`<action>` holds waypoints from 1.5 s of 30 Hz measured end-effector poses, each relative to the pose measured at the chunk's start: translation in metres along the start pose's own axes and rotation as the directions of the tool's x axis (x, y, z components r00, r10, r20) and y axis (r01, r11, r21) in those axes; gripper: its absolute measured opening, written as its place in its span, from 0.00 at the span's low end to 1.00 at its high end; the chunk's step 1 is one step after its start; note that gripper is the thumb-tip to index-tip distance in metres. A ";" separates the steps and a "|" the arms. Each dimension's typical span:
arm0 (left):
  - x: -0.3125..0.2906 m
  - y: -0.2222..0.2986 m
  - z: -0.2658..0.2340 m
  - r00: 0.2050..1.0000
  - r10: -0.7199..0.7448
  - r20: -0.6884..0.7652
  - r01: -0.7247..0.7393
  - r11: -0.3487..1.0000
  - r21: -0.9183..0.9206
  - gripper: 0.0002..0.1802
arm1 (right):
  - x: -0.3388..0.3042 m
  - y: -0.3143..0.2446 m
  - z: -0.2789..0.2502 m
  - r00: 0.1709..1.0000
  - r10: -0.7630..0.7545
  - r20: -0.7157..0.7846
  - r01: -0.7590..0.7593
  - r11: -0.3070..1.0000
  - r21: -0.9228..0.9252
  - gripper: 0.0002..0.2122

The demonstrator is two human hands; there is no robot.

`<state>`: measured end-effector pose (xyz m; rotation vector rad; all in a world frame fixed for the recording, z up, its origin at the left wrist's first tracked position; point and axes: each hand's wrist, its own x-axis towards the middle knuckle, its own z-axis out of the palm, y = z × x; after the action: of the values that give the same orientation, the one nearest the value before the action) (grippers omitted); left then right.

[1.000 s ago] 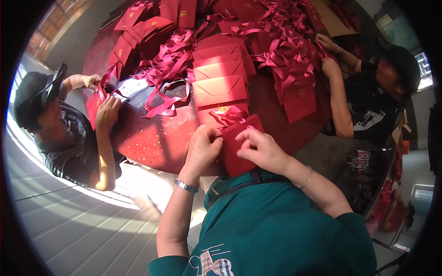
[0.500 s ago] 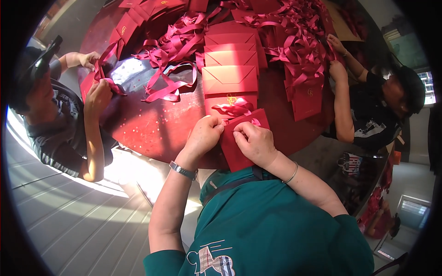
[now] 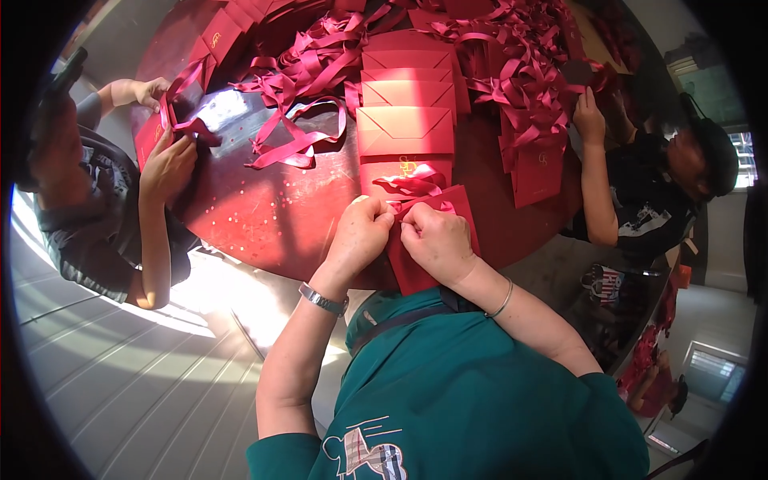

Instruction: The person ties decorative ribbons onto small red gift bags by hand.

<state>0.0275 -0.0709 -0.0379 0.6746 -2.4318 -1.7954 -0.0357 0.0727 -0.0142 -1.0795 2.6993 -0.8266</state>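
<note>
A red paper gift bag [image 3: 412,270] lies at the table's near edge, right in front of my body. My left hand [image 3: 360,238] is closed in a pinch at the bag's top left edge. Beside it my right hand [image 3: 442,246] is also pinched, its fingertips almost meeting the left ones. Both appear to grip the bag's ribbon handle, though the fingers hide most of it. A loop of dark pink ribbon [image 3: 418,184] rests just beyond my hands. Past that, a row of red gift bags [image 3: 404,132] overlaps in a line running away from me.
The round red table [image 3: 264,232] carries tangled ribbons [image 3: 320,60] and a ribbon-covered heap of bags [image 3: 536,172]. At the left a co-worker's hands [image 3: 170,164] hold a red bag with ribbon. A co-worker's hand [image 3: 590,120] touches the ribbons at the right.
My fingertips have drawn closer together at the bag's top edge. The left co-worker's bag has shifted slightly. The right co-worker's far hand has moved and is hard to make out.
</note>
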 end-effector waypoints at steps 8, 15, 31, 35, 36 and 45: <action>-0.006 0.005 0.000 0.999 0.010 -0.038 -0.007 0.996 0.086 0.08 | 0.007 -0.002 0.010 0.997 0.071 0.017 -0.071 0.997 0.036 0.04; -0.005 0.001 -0.002 0.998 0.054 -0.031 -0.051 0.993 0.102 0.08 | 0.007 -0.002 0.009 0.996 0.059 0.070 -0.064 0.996 0.068 0.08; 0.001 -0.007 -0.005 0.997 0.036 0.070 -0.042 0.994 0.097 0.10 | -0.006 0.001 -0.005 1.000 0.009 0.001 -0.009 0.974 0.228 0.03; 0.002 -0.009 -0.003 0.999 0.001 0.039 -0.003 0.998 0.057 0.09 | -0.008 0.000 -0.006 0.999 -0.040 -0.016 0.042 0.983 0.180 0.03; 0.002 -0.010 -0.001 0.998 -0.034 0.047 0.031 0.998 0.062 0.10 | -0.008 0.000 -0.006 0.999 -0.038 -0.019 0.041 0.983 0.179 0.03; 0.009 -0.016 -0.005 0.974 -0.195 0.111 0.201 0.979 -0.039 0.07 | -0.007 -0.013 -0.013 0.994 -0.106 -0.015 0.107 0.989 0.104 0.02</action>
<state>0.0262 -0.0827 -0.0529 0.8662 -2.4532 -2.0073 -0.0271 0.0753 0.0032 -1.2076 2.5918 -0.9814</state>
